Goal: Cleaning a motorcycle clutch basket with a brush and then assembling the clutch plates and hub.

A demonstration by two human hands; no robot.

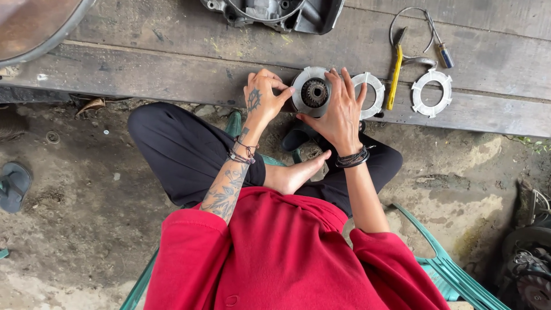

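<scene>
I sit on a green plastic chair (447,270) in front of a low wooden plank bench (172,63). A round metal clutch assembly (313,92) with a toothed hub in its middle lies at the bench's front edge. My left hand (261,95) grips its left rim with the fingers curled. My right hand (338,106) rests on its right side, fingers spread over the rim. A pale ring-shaped plate (373,92) lies just right of my right hand, partly under its fingers.
Another ring-shaped plate (431,93) lies further right on the bench. A yellow-handled tool (394,77), a screwdriver (441,50) and a wire loop lie behind it. A grey engine cover (275,12) sits at the bench's back. A sandal (12,185) lies on the dirt floor.
</scene>
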